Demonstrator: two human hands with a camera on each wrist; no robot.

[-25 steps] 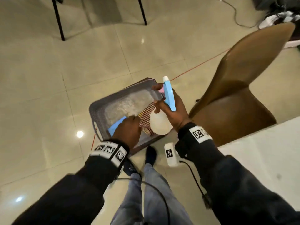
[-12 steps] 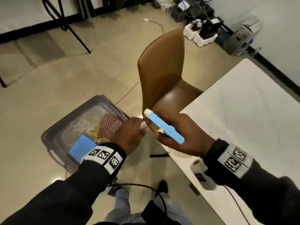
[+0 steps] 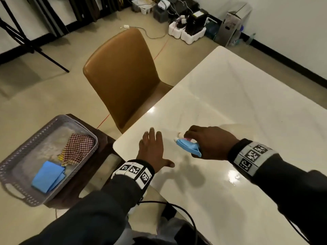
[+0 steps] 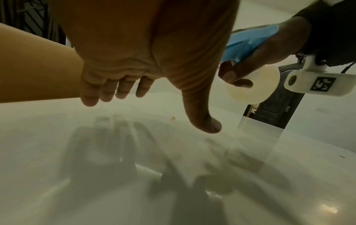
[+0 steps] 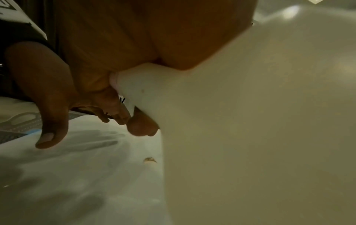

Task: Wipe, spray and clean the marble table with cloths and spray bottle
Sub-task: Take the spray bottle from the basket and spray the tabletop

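Note:
My right hand grips a white spray bottle with a blue trigger head just above the near corner of the white marble table. In the left wrist view the bottle shows its round white base. My left hand hovers flat and open over the table corner, fingers spread, holding nothing. A red-checked cloth and a folded blue cloth lie in the grey basket to the left.
The basket sits on a dark low stool beside the table corner. A brown chair stands at the table's left edge. Boxes, cables and foam blocks crowd the far floor. A small crumb lies on the tabletop.
Both hands moved from the basket to the table corner. The right hand brought the spray bottle over the tabletop. The left hand left the checked cloth in the basket and opened flat.

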